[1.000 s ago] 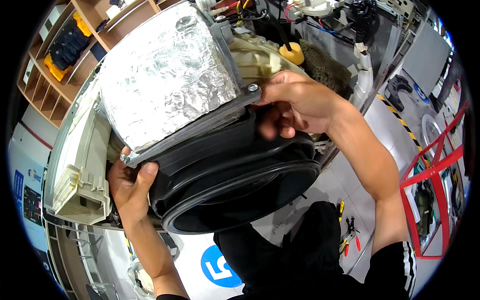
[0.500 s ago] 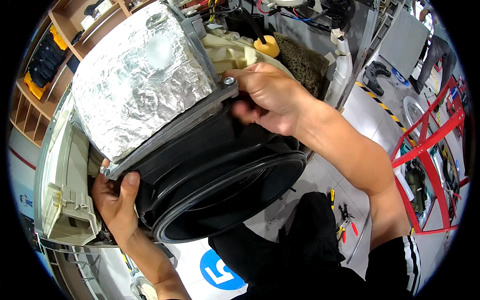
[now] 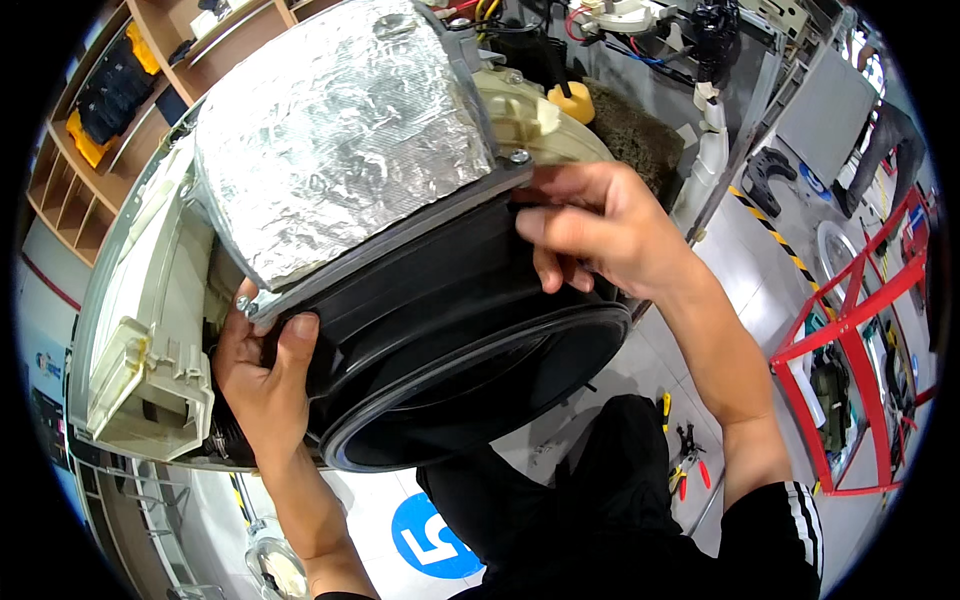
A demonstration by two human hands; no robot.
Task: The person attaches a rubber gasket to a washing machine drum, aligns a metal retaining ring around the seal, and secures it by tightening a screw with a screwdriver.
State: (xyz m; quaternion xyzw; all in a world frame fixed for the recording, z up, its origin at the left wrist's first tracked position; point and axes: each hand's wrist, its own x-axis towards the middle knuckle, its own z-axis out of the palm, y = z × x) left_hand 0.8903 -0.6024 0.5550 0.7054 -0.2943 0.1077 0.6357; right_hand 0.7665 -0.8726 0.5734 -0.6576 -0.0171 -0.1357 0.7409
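A black rubber door gasket (image 3: 420, 275) with a round lip hangs toward me from a washing machine tub. Above it sits a foil-wrapped duct (image 3: 330, 140) edged by a grey metal flange (image 3: 400, 232) with a screw at each end. My left hand (image 3: 262, 375) grips the flange's lower left corner, thumb on the rubber and fingers partly hidden behind. At the upper right corner my right hand (image 3: 610, 225) pinches the gasket's edge between thumb and forefinger; its other fingers curl loosely below.
Cream plastic housing (image 3: 150, 390) stands at the left. Wires and a yellow plug (image 3: 572, 102) lie behind. Pliers (image 3: 688, 460) rest on the floor near my knee. A red metal frame (image 3: 850, 340) stands at the right, and a person (image 3: 880, 150) is farther off.
The duct and gasket sit farther right in view. My right hand has shifted its grip: the thumb now lies over the rubber and the lower fingers have come into view. My left hand keeps its hold.
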